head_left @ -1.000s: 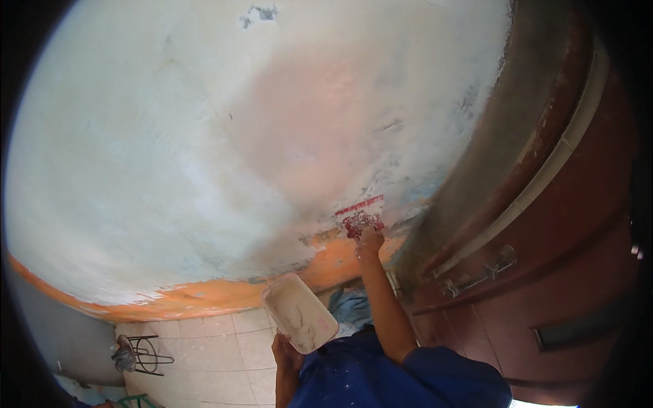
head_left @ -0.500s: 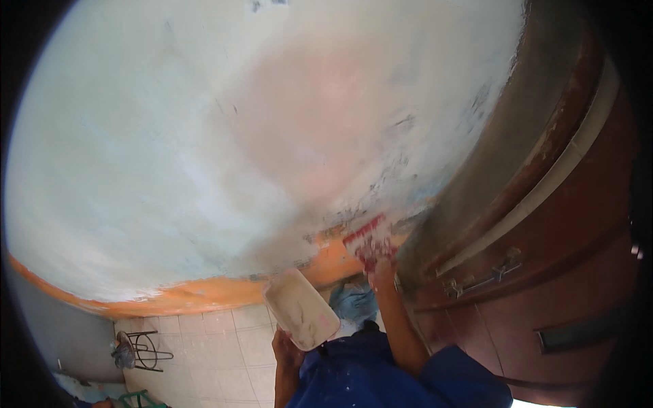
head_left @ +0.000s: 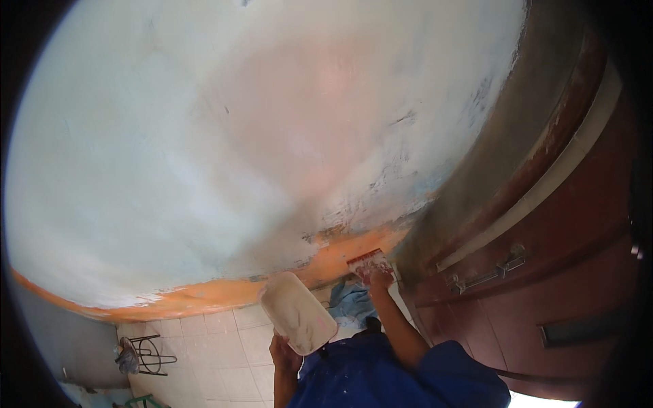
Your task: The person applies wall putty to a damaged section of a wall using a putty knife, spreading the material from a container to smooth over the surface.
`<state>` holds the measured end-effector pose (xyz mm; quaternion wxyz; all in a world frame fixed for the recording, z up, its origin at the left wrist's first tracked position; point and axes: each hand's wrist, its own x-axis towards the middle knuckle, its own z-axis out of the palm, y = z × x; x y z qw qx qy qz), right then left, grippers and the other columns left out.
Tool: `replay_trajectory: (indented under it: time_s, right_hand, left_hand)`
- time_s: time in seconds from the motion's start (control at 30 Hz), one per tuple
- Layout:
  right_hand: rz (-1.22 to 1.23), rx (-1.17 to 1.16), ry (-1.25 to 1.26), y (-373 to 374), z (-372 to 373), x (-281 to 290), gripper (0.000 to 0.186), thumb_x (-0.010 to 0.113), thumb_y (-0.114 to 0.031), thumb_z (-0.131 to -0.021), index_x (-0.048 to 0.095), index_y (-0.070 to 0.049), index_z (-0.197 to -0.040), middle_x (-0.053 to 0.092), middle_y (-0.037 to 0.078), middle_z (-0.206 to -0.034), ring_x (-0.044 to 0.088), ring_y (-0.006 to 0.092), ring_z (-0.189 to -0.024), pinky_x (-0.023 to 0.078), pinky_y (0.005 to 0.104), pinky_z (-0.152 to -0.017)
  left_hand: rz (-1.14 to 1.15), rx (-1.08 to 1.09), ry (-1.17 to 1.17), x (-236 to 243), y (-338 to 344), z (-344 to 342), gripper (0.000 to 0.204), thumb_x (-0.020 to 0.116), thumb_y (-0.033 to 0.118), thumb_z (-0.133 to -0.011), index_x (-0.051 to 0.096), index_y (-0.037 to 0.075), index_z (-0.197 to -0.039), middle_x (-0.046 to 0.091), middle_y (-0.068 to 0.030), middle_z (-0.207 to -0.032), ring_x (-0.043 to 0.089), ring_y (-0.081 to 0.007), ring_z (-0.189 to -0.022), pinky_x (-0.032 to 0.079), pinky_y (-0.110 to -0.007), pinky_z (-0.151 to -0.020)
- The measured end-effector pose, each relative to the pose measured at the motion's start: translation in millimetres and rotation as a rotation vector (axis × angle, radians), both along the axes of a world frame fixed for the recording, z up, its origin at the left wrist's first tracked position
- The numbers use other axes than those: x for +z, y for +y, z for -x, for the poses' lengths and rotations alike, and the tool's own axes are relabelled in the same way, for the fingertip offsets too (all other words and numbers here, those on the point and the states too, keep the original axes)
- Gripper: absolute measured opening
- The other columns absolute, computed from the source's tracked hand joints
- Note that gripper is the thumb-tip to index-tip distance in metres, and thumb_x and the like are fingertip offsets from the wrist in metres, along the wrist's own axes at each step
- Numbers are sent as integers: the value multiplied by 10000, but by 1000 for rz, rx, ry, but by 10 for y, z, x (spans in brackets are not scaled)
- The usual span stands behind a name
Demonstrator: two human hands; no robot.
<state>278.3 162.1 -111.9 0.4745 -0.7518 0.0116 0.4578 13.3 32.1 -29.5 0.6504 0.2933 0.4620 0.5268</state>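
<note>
A pale plastic tray holding a light paste is gripped at its lower left end by my left hand. My right hand has its fingers wrapped round a red scraper with a wide blade smeared with paste, right of and above the tray. Behind both hands stands a pale, patchy wall with an orange band along its foot and dark scuffs above the scraper. Whether the blade touches the wall, I cannot tell.
A maroon door with a metal bolt is on the right. Blue crumpled sheeting lies at the wall's foot. A metal-framed stool with a grey bundle and a green frame stand on the tiled floor at lower left.
My right hand and scraper have moved down from the scuffed patch to the orange band, slightly rightward. My left hand and the tray have shifted only a little.
</note>
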Motion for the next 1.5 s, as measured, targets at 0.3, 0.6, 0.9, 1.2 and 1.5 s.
replay_trajectory:
  time_s: [0.3, 0.6, 0.9, 1.2, 1.5]
  right_hand:
    - [-754, 321, -298, -968, -118, 1249, 295, 657, -44, -758, 547, 25, -1022, 631, 48, -816, 598, 124, -755, 493, 277, -649]
    - [-563, 890, -768, -949, 251, 2264, 210, 608, -87, -774, 532, 15, -941, 601, 197, -690, 626, 318, -633, 476, 359, -580]
    - [-530, 896, -941, -892, 436, 1995, 179, 566, -18, -739, 529, 6, -913, 589, 221, -686, 607, 384, -672, 472, 391, -577]
    - [-612, 764, -893, -1083, 416, 2240, 259, 582, -102, -759, 514, -1, -988, 601, 210, -702, 612, 366, -637, 490, 406, -576]
    - [-814, 1003, -1193, -1097, 391, 2152, 286, 567, -31, -780, 516, 54, -1049, 603, 227, -767, 616, 374, -672, 500, 394, -584]
  left_hand:
    - [146, 42, -244, 267, 144, -269, 638, 481, 130, -747, 223, 50, -1324, 392, -176, -1267, 433, -320, -1167, 402, -434, -961]
    - [33, -89, -323, 277, 322, -605, 819, 478, 50, -590, 151, 57, -1341, 358, -189, -1287, 403, -300, -1193, 378, -409, -987]
    - [-13, -120, -297, 372, 193, -617, 891, 474, 2, -531, 129, 55, -1351, 350, -176, -1288, 374, -289, -1219, 340, -389, -1015]
    - [-125, -3, -353, 391, 183, -538, 917, 501, 27, -504, 105, 59, -1331, 322, -201, -1289, 351, -324, -1226, 341, -425, -1013]
    - [-157, -34, -128, 445, 154, -576, 912, 552, -33, -555, 61, 83, -1314, 389, -228, -1229, 418, -307, -1169, 383, -403, -969]
